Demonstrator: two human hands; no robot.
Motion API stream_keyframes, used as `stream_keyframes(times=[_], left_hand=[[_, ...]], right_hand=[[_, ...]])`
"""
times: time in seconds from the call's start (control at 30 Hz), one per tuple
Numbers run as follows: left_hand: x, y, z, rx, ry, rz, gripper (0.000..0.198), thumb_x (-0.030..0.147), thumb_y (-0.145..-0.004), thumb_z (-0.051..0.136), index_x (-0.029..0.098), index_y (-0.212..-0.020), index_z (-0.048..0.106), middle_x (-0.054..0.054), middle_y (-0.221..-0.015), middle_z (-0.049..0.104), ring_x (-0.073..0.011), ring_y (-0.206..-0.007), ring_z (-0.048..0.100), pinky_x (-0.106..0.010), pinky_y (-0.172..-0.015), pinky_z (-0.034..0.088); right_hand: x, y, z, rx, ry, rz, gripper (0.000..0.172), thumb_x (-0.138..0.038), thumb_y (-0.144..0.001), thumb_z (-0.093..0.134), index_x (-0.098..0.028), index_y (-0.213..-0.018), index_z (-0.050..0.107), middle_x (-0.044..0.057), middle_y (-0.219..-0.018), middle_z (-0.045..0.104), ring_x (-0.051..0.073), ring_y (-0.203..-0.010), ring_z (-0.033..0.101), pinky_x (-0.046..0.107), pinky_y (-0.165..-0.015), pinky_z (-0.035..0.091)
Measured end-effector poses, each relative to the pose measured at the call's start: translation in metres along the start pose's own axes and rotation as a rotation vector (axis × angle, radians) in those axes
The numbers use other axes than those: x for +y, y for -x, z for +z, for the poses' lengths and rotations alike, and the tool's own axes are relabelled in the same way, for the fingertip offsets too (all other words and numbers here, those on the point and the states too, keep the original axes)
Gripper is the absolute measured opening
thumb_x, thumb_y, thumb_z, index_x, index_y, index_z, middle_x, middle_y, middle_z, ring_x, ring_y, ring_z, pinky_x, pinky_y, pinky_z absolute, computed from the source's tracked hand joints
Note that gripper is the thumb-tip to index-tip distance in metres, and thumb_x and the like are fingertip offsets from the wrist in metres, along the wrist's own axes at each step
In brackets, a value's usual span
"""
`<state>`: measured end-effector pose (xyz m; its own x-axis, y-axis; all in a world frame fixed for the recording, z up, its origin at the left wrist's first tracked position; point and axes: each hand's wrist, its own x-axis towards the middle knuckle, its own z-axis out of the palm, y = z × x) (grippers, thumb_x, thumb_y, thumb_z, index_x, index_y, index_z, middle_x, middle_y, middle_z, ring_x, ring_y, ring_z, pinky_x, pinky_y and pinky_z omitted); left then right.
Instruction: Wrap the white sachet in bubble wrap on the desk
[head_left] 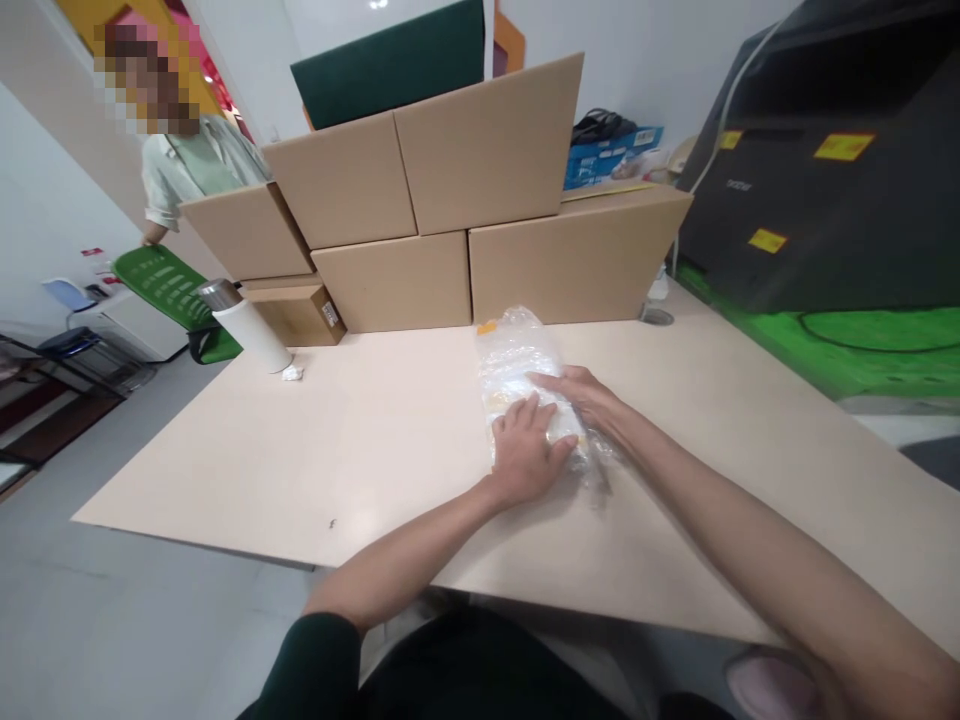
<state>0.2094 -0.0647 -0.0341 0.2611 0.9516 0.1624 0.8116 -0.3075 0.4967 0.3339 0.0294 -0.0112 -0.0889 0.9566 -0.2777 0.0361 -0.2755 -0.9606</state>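
Observation:
A clear, crinkled plastic bag [517,345] lies on the pale table [397,430] in front of me, with whitish contents and small orange-yellow marks showing through. Across its near part my left hand [529,455] is laid flat, fingers spread, pressing on the plastic. My right hand [589,395] is at the bag's right edge, one digit stretched over the top and the other fingers curled at the side, partly hidden. It appears to grip the edge. Loose plastic bunches below and between the two hands. What exactly the bag contains cannot be made out.
Stacked cardboard boxes [394,285] line the table's back edge. A white bottle with a metal cap [251,330] and crumpled tissue [292,373] stand at the left. A person [202,165] holds a green chair [161,285] beyond. A large dark case [817,220] is at right.

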Motion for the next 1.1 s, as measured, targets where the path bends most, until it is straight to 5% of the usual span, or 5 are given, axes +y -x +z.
stream_keyframes(times=[0.37,0.53,0.73,0.93,1.1], left_hand=[[-0.032,-0.013,-0.095,0.155,-0.035,0.141,0.058,0.057,-0.096,0.045,0.028,-0.146,0.048,-0.003,-0.165,0.025,-0.0325,-0.154,0.004,-0.061,-0.120,0.000],[-0.056,-0.010,-0.135,-0.283,0.644,0.169,0.078,0.077,-0.092,0.024,0.024,-0.140,0.055,-0.010,-0.152,0.049,-0.0317,-0.143,0.041,-0.052,-0.118,0.027],[-0.062,0.016,-0.117,-0.234,1.464,-0.066,0.100,0.090,-0.080,0.021,0.018,-0.145,0.048,-0.015,-0.151,0.048,-0.0334,-0.140,0.045,-0.048,-0.113,0.038],[-0.055,0.023,-0.079,-0.056,1.560,-0.094,0.084,0.057,-0.067,0.083,0.018,-0.134,0.051,-0.018,-0.132,0.062,-0.0366,-0.122,0.060,-0.050,-0.104,0.047],[-0.073,0.007,-0.049,0.187,1.454,-0.344,0.089,0.034,-0.064,0.088,0.021,-0.135,0.036,-0.014,-0.121,0.062,-0.0262,-0.099,0.067,-0.046,-0.088,0.056]], right_hand=[[-0.025,0.065,0.015,-0.291,-0.079,0.023,0.045,-0.037,-0.052,0.092,-0.016,-0.085,0.069,0.006,-0.074,0.073,0.022,-0.064,0.069,0.033,-0.062,0.056],[-0.042,0.104,0.017,-0.397,0.011,-0.149,0.051,-0.051,-0.061,0.087,-0.017,-0.095,0.070,0.006,-0.082,0.074,0.021,-0.067,0.068,0.030,-0.059,0.054],[-0.039,0.089,0.036,-0.148,-0.144,-0.209,0.046,-0.050,-0.059,0.086,-0.021,-0.089,0.067,0.004,-0.078,0.071,0.019,-0.062,0.066,0.031,-0.055,0.054],[-0.014,0.054,0.055,0.030,-0.245,-0.133,0.040,-0.045,-0.061,0.082,-0.021,-0.086,0.063,0.003,-0.073,0.068,0.021,-0.062,0.065,0.034,-0.055,0.055],[0.013,0.022,0.052,0.195,-0.038,-0.150,0.041,-0.053,-0.063,0.077,-0.021,-0.078,0.057,0.002,-0.069,0.063,0.019,-0.061,0.059,0.032,-0.054,0.051]])
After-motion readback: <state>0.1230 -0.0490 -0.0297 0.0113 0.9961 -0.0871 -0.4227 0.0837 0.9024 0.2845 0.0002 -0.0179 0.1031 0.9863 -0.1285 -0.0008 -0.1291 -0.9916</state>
